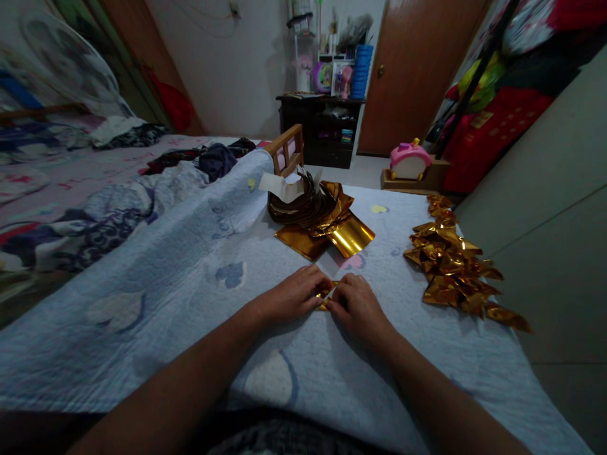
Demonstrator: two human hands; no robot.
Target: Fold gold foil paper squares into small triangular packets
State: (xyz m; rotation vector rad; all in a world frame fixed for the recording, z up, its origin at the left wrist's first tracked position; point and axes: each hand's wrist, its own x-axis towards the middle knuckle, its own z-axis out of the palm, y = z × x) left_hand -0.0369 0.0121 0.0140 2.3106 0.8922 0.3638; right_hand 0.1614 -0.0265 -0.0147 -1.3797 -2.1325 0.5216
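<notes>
Between my two hands is a small piece of gold foil paper (pixel 324 294), folded, lying low over the light blue quilt (pixel 190 354). My left hand (pixel 300 292) pinches its left side, fingers bent and closed. On the other side my right hand (pixel 356 308) grips the foil with thumb and fingers together. Parts of the piece are hidden beneath the fingers. Just beyond the hands lies a loose stack of gold foil sheets (pixel 351 234), some curled with dark and white undersides showing.
A heap of folded gold foil pieces (pixel 448 259) lies along the quilt's right edge, beside a pale cabinet (pixel 559 253). Crumpled clothes and bedding (pixel 161 183) spread at the left. Behind stand a dark shelf unit (pixel 315 126) and a pink toy (pixel 410 161) on a box.
</notes>
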